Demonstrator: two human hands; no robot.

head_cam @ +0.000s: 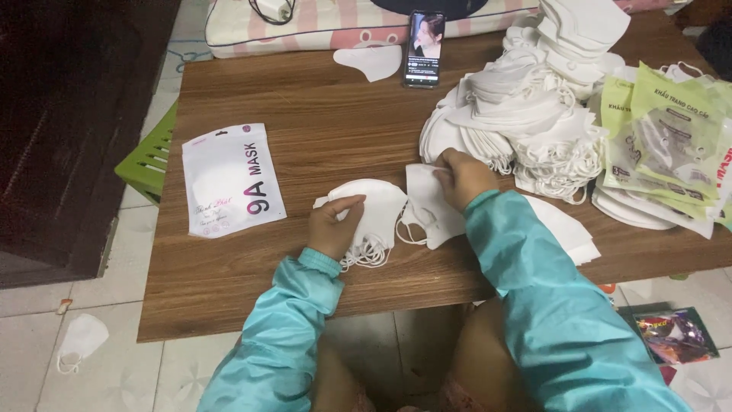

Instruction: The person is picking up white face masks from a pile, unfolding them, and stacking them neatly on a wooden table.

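My left hand [333,225] rests on a small stack of folded white face masks [374,210] lying on the wooden table [320,122], its fingers curled over the stack's left edge. Ear loops trail out below the stack. My right hand [461,177] pinches the top of a single white mask [428,206] just right of the stack, beside a big heap of loose white masks [526,114]. Both arms wear teal sleeves.
A white resealable mask pouch [229,179] lies flat at the left. Green-and-white filled pouches [671,145] pile at the right edge. A phone [425,47] with a lit screen and one lone mask [370,61] lie at the far side. Another mask [80,339] is on the tiled floor.
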